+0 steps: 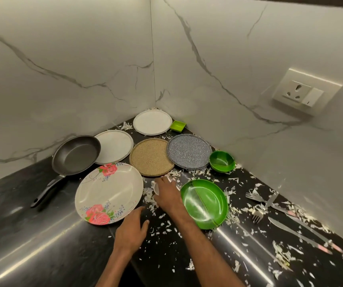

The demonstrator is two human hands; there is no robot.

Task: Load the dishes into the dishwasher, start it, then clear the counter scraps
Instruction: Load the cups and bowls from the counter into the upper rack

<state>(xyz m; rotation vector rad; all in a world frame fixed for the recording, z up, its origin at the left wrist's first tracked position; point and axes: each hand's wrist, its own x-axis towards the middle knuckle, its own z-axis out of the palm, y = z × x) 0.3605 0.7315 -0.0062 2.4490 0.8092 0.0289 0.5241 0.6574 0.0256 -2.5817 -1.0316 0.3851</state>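
Right hand (166, 193) curls round white scraps (156, 188) — floral plate (108, 193) at nine o'clock, green bowl (204, 203) at three; left hand (132, 226) lies flat, fingers spread.

Two arms show at the bottom of the picture, the left forearm (112, 268) and the right forearm (203, 241), both bare from the wrist down to where the frame cuts them off. The right forearm is lean, with fine dark hair along its length. The left hand (131, 230) and the right hand (166, 193) are bare as well, and the left thumb has a short, pale nail.
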